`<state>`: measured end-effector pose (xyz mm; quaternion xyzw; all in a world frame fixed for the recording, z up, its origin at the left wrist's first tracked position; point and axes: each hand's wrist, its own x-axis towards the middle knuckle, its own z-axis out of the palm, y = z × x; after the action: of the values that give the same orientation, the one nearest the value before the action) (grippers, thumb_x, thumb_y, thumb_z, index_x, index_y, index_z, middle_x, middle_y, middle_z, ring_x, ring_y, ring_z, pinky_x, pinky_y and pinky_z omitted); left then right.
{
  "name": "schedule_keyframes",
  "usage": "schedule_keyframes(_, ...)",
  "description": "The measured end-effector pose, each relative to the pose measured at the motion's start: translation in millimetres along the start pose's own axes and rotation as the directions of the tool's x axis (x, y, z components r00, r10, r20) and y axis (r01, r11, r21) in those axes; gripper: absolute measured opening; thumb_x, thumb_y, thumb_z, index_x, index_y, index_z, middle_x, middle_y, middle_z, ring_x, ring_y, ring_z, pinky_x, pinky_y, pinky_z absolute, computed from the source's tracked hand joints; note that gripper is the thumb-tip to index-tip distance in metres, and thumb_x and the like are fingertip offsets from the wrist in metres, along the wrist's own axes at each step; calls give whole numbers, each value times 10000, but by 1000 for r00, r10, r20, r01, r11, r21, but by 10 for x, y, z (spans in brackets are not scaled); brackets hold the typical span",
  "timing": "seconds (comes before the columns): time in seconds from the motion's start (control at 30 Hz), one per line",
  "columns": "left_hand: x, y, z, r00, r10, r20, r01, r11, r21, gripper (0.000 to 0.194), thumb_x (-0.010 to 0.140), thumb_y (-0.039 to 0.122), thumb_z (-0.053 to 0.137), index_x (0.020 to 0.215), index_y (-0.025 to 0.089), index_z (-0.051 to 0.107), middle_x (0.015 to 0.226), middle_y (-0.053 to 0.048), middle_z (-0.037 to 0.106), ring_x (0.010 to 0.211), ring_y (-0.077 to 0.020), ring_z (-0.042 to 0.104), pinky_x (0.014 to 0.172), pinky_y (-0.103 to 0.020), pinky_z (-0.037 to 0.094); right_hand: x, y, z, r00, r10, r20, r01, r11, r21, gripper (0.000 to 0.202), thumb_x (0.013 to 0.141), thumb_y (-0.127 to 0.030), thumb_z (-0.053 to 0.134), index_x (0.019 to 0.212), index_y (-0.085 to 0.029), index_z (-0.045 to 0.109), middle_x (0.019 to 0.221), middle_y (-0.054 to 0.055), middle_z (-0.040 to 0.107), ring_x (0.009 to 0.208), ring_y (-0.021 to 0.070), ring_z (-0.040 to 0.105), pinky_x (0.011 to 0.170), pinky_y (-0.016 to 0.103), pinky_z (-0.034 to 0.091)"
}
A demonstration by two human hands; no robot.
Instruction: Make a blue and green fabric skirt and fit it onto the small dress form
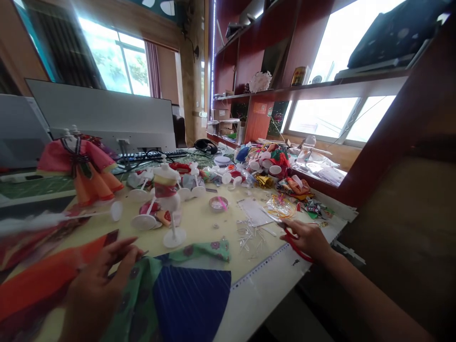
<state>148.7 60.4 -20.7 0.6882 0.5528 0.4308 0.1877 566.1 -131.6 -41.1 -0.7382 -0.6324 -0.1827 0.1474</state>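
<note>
My right hand [304, 237] is closed on red-handled scissors [297, 248], whose blades point left over the table beside a heap of yellow and clear bands. My left hand [103, 280] is at the lower left, its thumb and fingertips together near a thin dark tip, perhaps a needle; what it pinches is too small to name. Below and beside that hand lies green patterned fabric [137, 289], joined or overlapped by dark blue striped fabric [194, 299]. Orange fabric [42, 273] lies left of the hand. A small white dress form [167, 190] wears a red band behind the green fabric.
A ruler [260, 266] lies near the table's right edge. A small round dish [218, 204] and clear plastic pins [251, 237] lie mid-table. Farther back are a dressed doll form [80, 166], a monitor [107, 114] and piled scraps [267, 159].
</note>
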Motion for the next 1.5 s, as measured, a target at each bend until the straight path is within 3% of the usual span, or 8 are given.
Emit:
schedule_keyframes(0.1, -20, 29, -22, 987, -61, 152, 63, 998, -9, 332, 712, 434, 599, 994, 260, 615, 810, 31, 739, 810, -207, 698, 670, -262, 546, -34, 317, 7, 981, 178, 79, -172, 981, -87, 422, 831, -457, 525, 1141, -184, 616, 1042, 112, 679, 851, 252, 655, 697, 322, 490)
schedule_keyframes(0.27, -81, 64, 14, 982, -12, 191, 27, 997, -79, 316, 722, 431, 596, 983, 255, 607, 750, 38, 731, 727, -204, 697, 717, -288, 534, 15, 535, -10, 925, 324, 198, -296, 942, -160, 464, 815, -440, 507, 1204, -200, 583, 1081, 112, 666, 902, 287, 647, 714, 354, 487)
schedule_keyframes(0.63, -142, 116, 55, 966, 100, 238, -66, 987, -148, 274, 690, 407, 646, 920, 258, 634, 787, 34, 726, 787, -211, 692, 751, -281, 526, 22, 559, -29, 923, 246, 297, -211, 967, -144, 448, 830, -335, 460, 1254, -214, 541, 1222, 102, 585, 998, 277, 609, 781, 351, 471)
schedule_keyframes(0.87, -220, 181, 88, 945, 30, 326, 109, 910, -399, 335, 724, 411, 619, 986, 204, 600, 777, -16, 696, 761, -187, 672, 736, -279, 514, 21, 542, -80, 945, 180, 272, -146, 979, -140, 366, 825, -333, 469, 1118, -191, 637, 1058, 123, 641, 894, 288, 627, 712, 371, 487)
schedule_keyframes(1.07, -256, 228, 95, 882, 56, 469, 244, 796, -554, 346, 767, 335, 617, 1060, 163, 556, 809, -32, 672, 804, -160, 636, 769, -266, 485, 291, -275, -110, 999, -51, 0, 50, 986, 156, 313, 889, -369, 439, 1068, -189, 622, 1077, 104, 631, 1002, 251, 582, 868, 400, 465)
schedule_keyframes(1.17, -244, 212, 86, 849, 74, 523, 277, 781, -560, 344, 788, 311, 610, 1087, 158, 535, 827, -34, 671, 835, -156, 628, 789, -256, 467, 424, -1017, -80, 980, -189, -62, 193, 822, 536, 187, 881, -276, 499, 999, -204, 625, 972, 76, 642, 926, 198, 595, 816, 345, 489)
schedule_keyframes(1.3, -243, 184, 79, 824, 115, 555, 272, 779, -565, 330, 813, 283, 589, 1110, 158, 516, 838, -37, 667, 847, -159, 622, 786, -261, 458, 553, -1839, -3, 970, -240, -26, 167, 588, 792, 154, 843, -188, 548, 970, -211, 631, 948, 50, 622, 895, 166, 588, 796, 303, 483)
schedule_keyframes(1.5, -266, 162, 78, 800, 173, 575, 214, 812, -543, 302, 838, 258, 557, 1119, 157, 515, 849, -33, 659, 850, -156, 627, 807, -271, 455, 635, -2283, 107, 972, -234, -3, 125, 508, 852, 158, 810, -128, 554, 942, -192, 614, 913, 39, 604, 862, 153, 573, 790, 296, 455)
